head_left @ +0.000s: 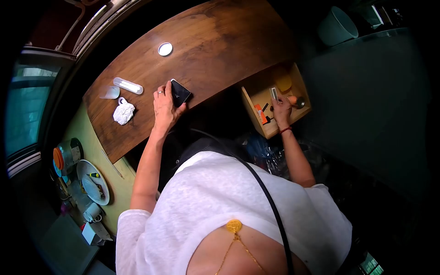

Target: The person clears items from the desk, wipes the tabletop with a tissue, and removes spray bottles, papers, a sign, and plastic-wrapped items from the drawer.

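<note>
Two hands (165, 106) (281, 111), one slab (180, 93) (black), one drawer (251, 109)

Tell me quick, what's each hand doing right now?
Left hand: closed around the edges of a flat black thing on the table.
Right hand: closed on a small pale thing in the drawer; too small to name.

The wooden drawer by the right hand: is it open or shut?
Open. The drawer juts out past the tabletop's edge, its inside shows, and the right hand reaches into it.
</note>
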A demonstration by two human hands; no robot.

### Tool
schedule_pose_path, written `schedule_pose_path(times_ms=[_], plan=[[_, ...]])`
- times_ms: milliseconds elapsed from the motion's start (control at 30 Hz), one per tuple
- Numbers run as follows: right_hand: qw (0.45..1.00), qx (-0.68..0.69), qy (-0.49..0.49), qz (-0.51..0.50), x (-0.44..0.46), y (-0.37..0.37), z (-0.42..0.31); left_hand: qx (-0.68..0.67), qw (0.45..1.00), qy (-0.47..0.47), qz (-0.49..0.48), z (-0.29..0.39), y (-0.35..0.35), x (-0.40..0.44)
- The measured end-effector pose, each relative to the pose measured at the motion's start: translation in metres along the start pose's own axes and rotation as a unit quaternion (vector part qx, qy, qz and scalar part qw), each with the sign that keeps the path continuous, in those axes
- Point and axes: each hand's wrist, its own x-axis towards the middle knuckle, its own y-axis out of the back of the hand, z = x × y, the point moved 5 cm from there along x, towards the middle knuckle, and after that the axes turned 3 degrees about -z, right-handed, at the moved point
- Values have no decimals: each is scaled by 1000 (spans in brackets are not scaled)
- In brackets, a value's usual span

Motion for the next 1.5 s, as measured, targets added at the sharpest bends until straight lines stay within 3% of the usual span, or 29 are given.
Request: schedule_pose_path(times_ms=[67,100,133,167,200,300,367,433,467,600,667,700,767,833,900,1033,1100,1167,1367,1500], plan=[[982,-182,-19,47,2,21,22,-12,1000,-8,10,-3,-4,-1],[982,-181,-22,50,5,22,33,-23,999,-12,21,-4,-5,-1],[983,1,-168,76,7,24,58,-32,999,-6,29,-2,-5,-1],[930,184,-304,99,5,19,82,-32,999,-10,26,0,-6,-2],[890,288,-324,141,9,13,92,-44,999,-7,27,3,-7,-3],[840,361,-361,185,22,4,131,-58,998,-6,25,25,-5,-6],[844,355,-364,172,31,6,144,-91,995,25,11,34,-7,-7],[880,128,-404,214,24,17,96,-90,996,17,2,46,-7,-6],[873,85,-387,285,27,17,101,-102,995,1,-1,55,-7,-5],[865,41,-396,305,34,23,118,-139,989,-53,-24,89,-19,1],[894,254,-262,259,36,16,110,-163,983,-74,-41,105,-27,7],[895,255,-263,255,30,17,101,-157,982,-95,-53,114,-32,10],[933,304,-186,39,24,7,42,-175,973,-126,-78,137,-42,17],[900,320,-230,-186,-1,-14,-43,-164,970,-137,-112,157,-59,24],[877,330,-190,-292,-21,-32,-71,-160,966,-171,-109,178,-72,29],[906,284,-122,-289,-12,-25,-50,-171,951,-234,-110,203,-86,34],[931,228,-185,-217,7,0,-25,-167,958,-206,-114,202,-81,37],[961,141,-115,-206,28,10,21,-143,964,-188,-125,189,-80,32],[947,75,-193,-245,53,6,74,-123,964,-120,-201,126,-81,-3],[951,92,-212,-207,61,17,83,-105,971,-32,-213,91,-78,-25]])
